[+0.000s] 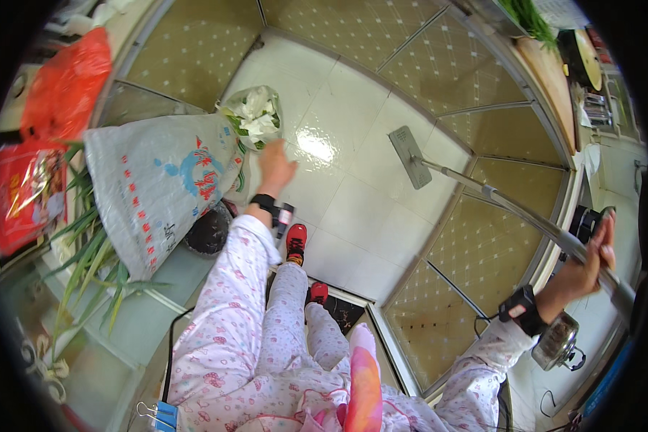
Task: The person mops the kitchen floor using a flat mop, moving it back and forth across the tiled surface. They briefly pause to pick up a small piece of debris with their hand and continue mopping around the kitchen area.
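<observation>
My right hand holds the metal pole of a flat mop at the right. The mop's grey rectangular head rests on the tiled floor. My left hand is over the floor near the middle, its fingers bent and blurred; whether they touch anything cannot be told. Just above and left of it stands a clear plastic bag with green leaves and white crumpled pieces. Left of this hand is a large printed white woven sack.
Olive cabinet doors border the floor. Long green leaves hang beside the sack, near a dark bucket. Red bags lie at the left. A glass-like kettle stands at the lower right; my red shoes are below.
</observation>
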{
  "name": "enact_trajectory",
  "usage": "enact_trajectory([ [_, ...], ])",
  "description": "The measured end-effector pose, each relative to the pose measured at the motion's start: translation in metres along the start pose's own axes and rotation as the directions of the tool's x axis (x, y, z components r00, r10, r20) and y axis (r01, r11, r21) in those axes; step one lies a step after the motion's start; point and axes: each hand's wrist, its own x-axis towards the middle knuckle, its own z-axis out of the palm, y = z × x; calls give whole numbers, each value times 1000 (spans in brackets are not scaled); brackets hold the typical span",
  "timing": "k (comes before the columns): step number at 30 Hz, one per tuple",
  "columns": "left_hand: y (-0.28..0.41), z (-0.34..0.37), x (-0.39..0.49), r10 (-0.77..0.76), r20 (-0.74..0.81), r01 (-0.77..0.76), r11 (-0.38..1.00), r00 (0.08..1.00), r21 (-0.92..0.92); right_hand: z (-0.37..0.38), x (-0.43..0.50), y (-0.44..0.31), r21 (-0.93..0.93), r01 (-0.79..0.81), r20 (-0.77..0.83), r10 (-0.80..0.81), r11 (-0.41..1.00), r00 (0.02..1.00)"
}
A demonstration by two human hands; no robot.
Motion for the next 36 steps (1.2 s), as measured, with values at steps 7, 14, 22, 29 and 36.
enact_trajectory([
  [7,290,-158,-145,504,-411,-649,549,760,-526,-15,-25,-6,81,82,171,-95,993,981],
  [14,397,-309,-344,695,-566,-755,-52,443,-654,-13,-166,-79,77,-276,314,240,958,919],
  [22,310,-314,-474,860,-322,-621,-7,396,-783,-5,-328,-137,-94,-340,412,347,936,842],
  [29,239,-377,-552,896,-286,-685,27,340,-728,39,-393,-245,-27,-291,503,264,956,823],
  [36,177,-466,-657,653,-381,-677,282,654,-679,77,-442,-389,38,-262,684,166,964,710],
])
